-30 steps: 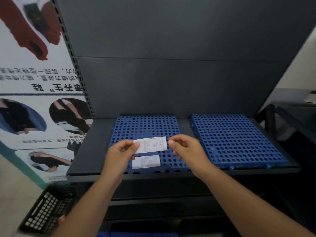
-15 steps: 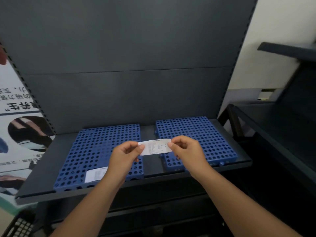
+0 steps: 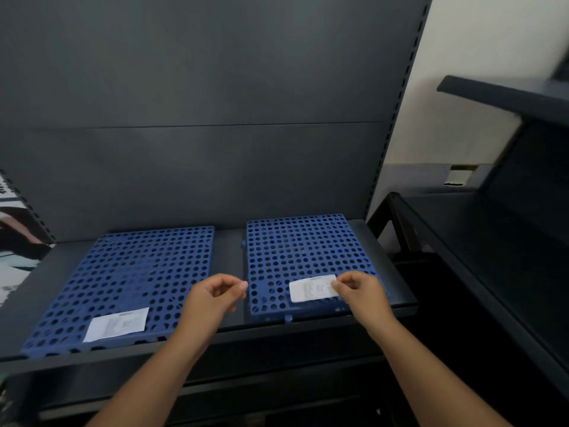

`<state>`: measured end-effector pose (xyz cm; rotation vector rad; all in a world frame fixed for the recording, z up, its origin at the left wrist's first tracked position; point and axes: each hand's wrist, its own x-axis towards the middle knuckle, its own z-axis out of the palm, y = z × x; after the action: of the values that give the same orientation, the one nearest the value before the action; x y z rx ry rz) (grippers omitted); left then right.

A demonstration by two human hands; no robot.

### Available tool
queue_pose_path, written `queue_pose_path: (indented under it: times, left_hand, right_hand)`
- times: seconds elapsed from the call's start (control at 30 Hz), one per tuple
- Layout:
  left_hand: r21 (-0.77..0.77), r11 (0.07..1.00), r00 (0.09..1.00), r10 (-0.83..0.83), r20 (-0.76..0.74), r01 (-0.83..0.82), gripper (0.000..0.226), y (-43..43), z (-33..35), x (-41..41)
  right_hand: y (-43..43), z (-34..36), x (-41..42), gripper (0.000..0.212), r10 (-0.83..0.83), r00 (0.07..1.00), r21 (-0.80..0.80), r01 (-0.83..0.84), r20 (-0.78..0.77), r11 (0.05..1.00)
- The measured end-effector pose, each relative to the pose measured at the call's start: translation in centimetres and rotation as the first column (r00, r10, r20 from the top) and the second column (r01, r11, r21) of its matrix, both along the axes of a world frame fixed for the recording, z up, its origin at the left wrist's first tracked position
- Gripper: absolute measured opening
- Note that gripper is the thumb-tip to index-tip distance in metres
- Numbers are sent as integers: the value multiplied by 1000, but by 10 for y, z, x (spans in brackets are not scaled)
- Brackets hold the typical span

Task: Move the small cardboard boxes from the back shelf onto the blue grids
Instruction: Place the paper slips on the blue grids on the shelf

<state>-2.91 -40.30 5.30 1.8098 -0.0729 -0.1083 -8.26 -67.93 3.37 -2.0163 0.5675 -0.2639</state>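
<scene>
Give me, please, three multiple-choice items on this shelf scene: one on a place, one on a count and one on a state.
1. Where does the loose paper slip lie?
A. On the floor
B. At the front of the left blue grid
C. Against the back panel

2. How many blue grids lie on the shelf?
A. One
B. Two
C. Three

3. What is the right hand doing?
A. Resting flat
B. Holding a cardboard box
C. Pinching a second paper slip

Answers:
1 B: the slip lies flat near that grid's front edge.
2 B: the left grid and the right blue grid sit side by side.
3 C: its fingertips pinch the slip's right end over the right grid.
</scene>
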Motion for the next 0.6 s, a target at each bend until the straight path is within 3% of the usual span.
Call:
queue_pose_path:
  times: [0.2, 0.6]
  left_hand:
    - [-11, 1000, 998, 15, -59, -16, 9, -12, -16, -8]
    - [-16, 999, 996, 33, -81, -34, 6, -16, -20, -33]
  right_hand:
    - [-14, -22, 3, 11, -29, 993, -329, -11, -116, 944]
    - [-13, -35, 2, 4, -23, 998, -428, -3, -55, 904]
